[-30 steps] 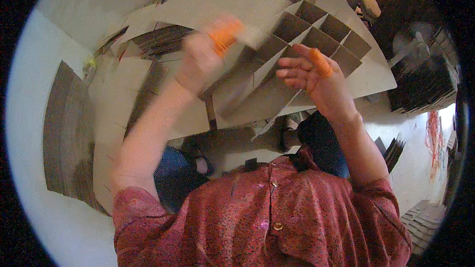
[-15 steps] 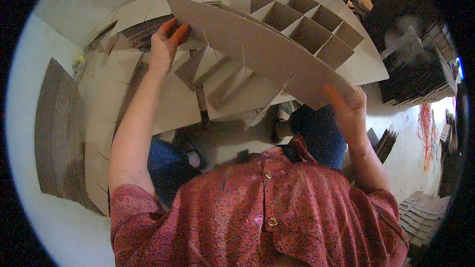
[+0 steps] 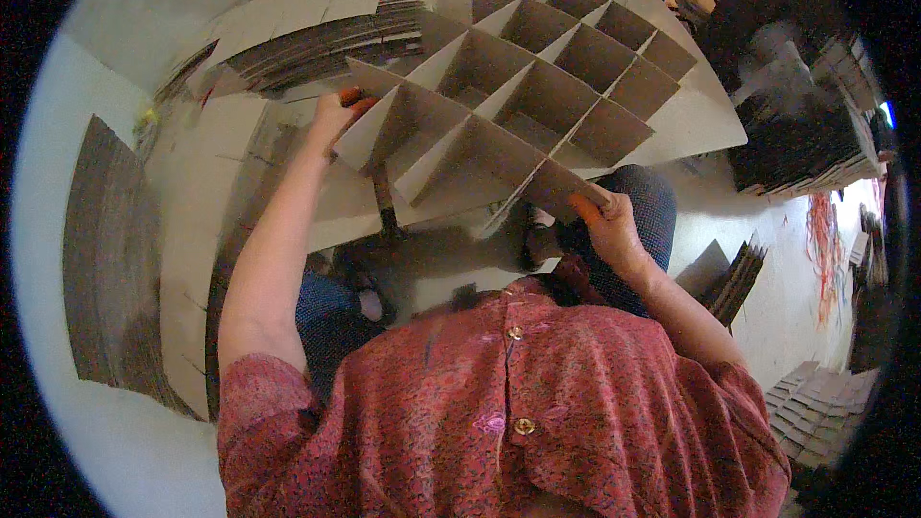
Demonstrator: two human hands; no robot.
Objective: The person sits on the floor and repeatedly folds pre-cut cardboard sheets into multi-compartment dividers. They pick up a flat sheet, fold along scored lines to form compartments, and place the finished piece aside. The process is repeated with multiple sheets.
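A cardboard divider grid (image 3: 552, 86) with several square cells stands on the pale table. Its nearest long piece is a cardboard strip (image 3: 564, 188), which sits upright across the near cross strips. At the strip's right end, my right hand (image 3: 619, 238) is closed, thumb and fingers pinching the edge. My left hand (image 3: 338, 120) is at the other end with its fingers curled by the strip's left tip. Part of the left fingers is hidden behind the cardboard.
Stacked flat cardboard pieces (image 3: 326, 38) lie at the table's far left. Another tall stack (image 3: 110, 259) stands at the left edge. On the right are a dark cardboard pile (image 3: 806, 149), hanging red strings (image 3: 823, 249) and a smaller pile (image 3: 737, 283). Another person's arm shows at far right.
The long strip has come down from a raised, tilted position onto the near cross strips of the grid. Both my hands have lowered with it, the right one moving toward me and inward.
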